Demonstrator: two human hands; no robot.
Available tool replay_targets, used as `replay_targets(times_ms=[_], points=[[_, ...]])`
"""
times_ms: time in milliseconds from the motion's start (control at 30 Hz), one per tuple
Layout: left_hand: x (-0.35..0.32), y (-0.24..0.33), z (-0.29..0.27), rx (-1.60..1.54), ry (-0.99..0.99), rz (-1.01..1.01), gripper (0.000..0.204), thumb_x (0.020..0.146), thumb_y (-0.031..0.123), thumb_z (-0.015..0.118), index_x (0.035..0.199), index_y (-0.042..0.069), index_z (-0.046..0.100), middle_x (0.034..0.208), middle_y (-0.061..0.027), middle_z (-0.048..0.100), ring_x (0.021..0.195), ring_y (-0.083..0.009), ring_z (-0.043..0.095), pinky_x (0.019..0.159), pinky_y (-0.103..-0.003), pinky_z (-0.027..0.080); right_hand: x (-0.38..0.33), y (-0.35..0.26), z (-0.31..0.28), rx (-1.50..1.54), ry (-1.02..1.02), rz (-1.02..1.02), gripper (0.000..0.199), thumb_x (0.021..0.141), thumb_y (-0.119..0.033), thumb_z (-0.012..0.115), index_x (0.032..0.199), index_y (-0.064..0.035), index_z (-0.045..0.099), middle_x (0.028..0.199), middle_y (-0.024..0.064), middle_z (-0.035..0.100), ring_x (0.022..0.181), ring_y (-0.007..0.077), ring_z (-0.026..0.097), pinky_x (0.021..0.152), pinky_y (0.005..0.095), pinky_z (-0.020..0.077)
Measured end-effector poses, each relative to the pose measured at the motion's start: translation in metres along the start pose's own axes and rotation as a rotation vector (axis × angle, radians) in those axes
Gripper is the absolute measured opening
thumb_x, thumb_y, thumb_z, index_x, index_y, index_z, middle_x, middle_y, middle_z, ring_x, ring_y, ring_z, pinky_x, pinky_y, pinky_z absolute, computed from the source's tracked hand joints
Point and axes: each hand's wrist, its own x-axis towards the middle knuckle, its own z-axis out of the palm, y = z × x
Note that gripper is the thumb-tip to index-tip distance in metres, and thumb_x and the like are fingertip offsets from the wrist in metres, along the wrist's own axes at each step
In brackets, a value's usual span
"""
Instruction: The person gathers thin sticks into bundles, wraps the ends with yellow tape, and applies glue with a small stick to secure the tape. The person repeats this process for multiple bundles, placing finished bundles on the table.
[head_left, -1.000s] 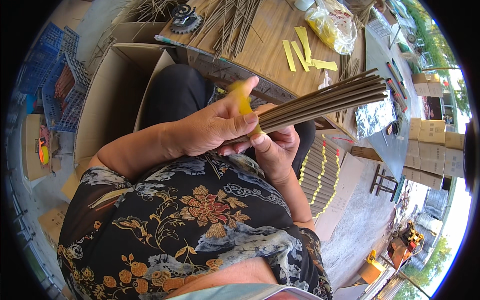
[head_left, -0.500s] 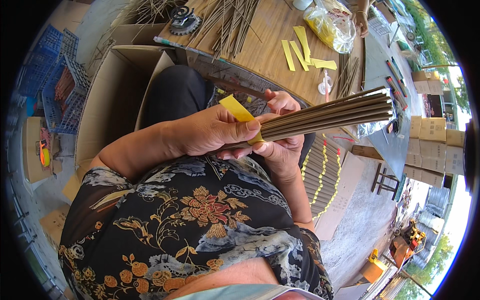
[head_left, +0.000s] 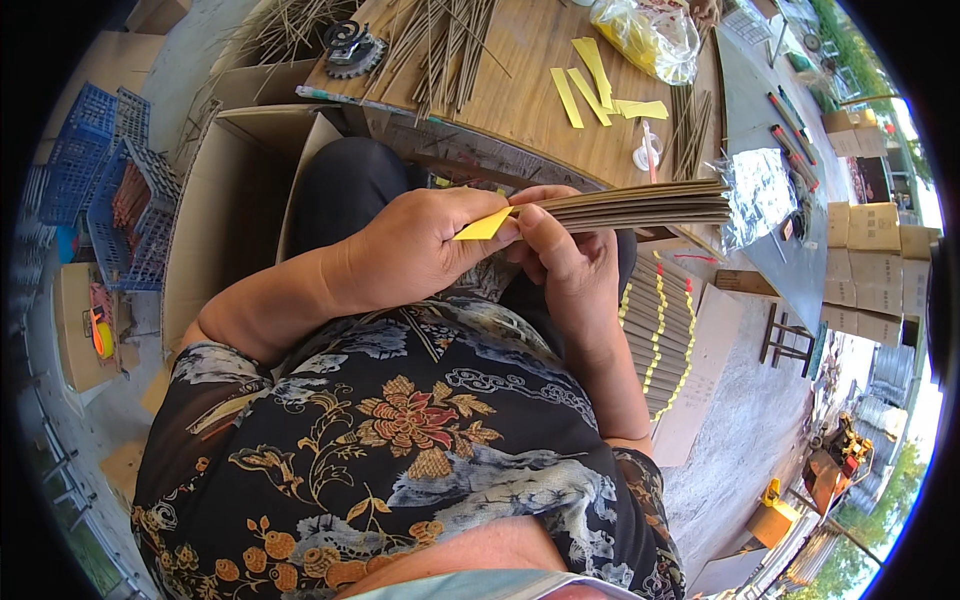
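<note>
A bundle of thin brown incense sticks (head_left: 650,206) lies level across my lap, its loose ends fanned toward the right. My left hand (head_left: 405,245) is closed around the left part of the bundle, which it hides. Between its thumb and fingers it pinches a yellow paper strip (head_left: 482,226), whose free end sticks out folded at a slant. Close beside it, my right hand (head_left: 572,258) grips the sticks from below, its thumb pressed near the strip. How far the paper goes round the bundle is hidden by my fingers.
On the wooden table (head_left: 540,60) ahead lie more loose sticks (head_left: 450,50), several yellow strips (head_left: 590,85) and a plastic bag (head_left: 655,40). An open cardboard box (head_left: 225,200) stands at my left, near blue crates (head_left: 85,140). Banded bundles (head_left: 655,335) rest at the right.
The bundle has turned to lie more level and come leftward. My right thumb has moved up onto it, and the yellow strip's free end now folds over lower, between my hands.
</note>
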Motion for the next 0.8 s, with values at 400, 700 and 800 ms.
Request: replay_targets(times_ms=[400, 700, 800], points=[[0.001, -0.008, 0.007, 0.318, 0.08, 0.159, 0.015, 0.082, 0.006, 0.055, 0.095, -0.003, 0.053, 0.081, -0.0169, 0.057, 0.071, -0.0326, 0.057, 0.06, -0.034, 0.046, 0.006, 0.015, -0.002, 0.048, 0.049, -0.06, 0.014, 0.077, -0.01, 0.055, 0.08, 0.0032, 0.055, 0.068, 0.0039, 0.056, 0.055, 0.0081, 0.05, 0.05, 0.0197, 0.0418], [0.009, -0.003, -0.004, 0.21, 0.008, 0.154, 0.019, 0.087, 0.013, 0.051, 0.097, -0.004, 0.053, 0.079, -0.0144, 0.057, 0.065, -0.0252, 0.056, 0.059, -0.03, 0.045, 0.008, 0.015, -0.007, 0.114, -0.003, -0.024, 0.02, 0.079, -0.014, 0.059, 0.091, 0.0014, 0.054, 0.067, 0.0028, 0.056, 0.055, 0.0061, 0.049, 0.048, 0.0189, 0.0391], [0.01, 0.001, -0.008, -0.005, -0.054, 0.065, 0.024, 0.09, 0.017, 0.048, 0.1, -0.004, 0.053, 0.078, -0.0119, 0.057, 0.066, -0.0192, 0.054, 0.061, -0.027, 0.044, 0.007, 0.014, -0.007, 0.027, -0.057, -0.127, 0.023, 0.077, -0.012, 0.058, 0.094, 0.0019, 0.053, 0.063, 0.0035, 0.056, 0.049, 0.006, 0.048, 0.043, 0.0165, 0.0374]])
